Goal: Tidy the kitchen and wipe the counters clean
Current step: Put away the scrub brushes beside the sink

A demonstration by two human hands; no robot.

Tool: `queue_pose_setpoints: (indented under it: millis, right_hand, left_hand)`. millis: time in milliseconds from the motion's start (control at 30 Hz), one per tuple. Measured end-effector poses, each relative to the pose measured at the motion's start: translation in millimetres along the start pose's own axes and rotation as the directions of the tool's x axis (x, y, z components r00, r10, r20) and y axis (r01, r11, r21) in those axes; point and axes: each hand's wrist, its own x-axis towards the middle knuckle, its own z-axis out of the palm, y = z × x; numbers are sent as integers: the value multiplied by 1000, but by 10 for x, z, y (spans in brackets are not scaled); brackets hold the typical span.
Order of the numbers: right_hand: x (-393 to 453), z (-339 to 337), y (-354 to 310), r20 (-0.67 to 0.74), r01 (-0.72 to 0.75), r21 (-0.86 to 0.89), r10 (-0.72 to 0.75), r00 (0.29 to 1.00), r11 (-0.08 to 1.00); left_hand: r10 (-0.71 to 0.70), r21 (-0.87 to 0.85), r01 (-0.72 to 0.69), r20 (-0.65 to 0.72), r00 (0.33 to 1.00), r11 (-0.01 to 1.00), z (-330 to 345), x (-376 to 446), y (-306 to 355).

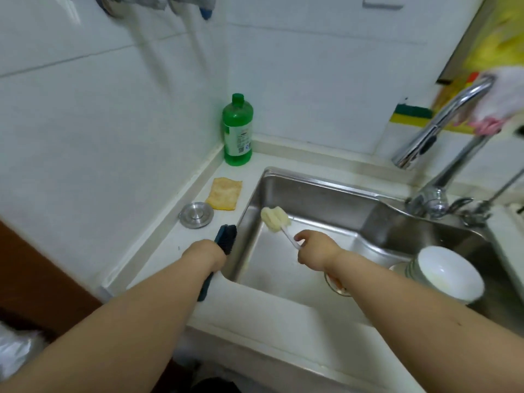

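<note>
left hand (204, 255) grips dark bristle brush (226, 239), centre | right hand (315, 252) grips foamy yellowish sponge brush (275, 219) | steel sink (320, 194)

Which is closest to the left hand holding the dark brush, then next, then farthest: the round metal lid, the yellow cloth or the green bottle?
From the left hand:
1. Round metal lid, on the counter just beyond it.
2. Yellow cloth, farther back.
3. Green bottle, in the corner.

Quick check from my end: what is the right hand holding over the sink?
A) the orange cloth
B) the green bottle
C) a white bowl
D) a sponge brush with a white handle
D: the right hand grips the white handle of the sponge brush above the sink, while the orange cloth, green bottle and white bowl lie untouched.
</note>
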Motion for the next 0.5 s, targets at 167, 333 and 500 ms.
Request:
queue_pose_setpoints:
  millis: [167, 333, 500]
  right_hand:
    - [-236, -346, 484, -87, -28, -97, 20, 996, 995]
    - [-754, -793, 1297, -210, -118, 15, 119, 970, 993]
    - [-1495, -1237, 2407, -309, -220, 176, 266, 913, 959]
  left_hand:
    - [164, -215, -155, 23, 986, 964, -5, -311, 789]
    - [214, -440, -139, 125, 969, 887, 396, -835, 1651]
    - [407, -507, -278, 163, 899, 816, 924, -1536, 2552]
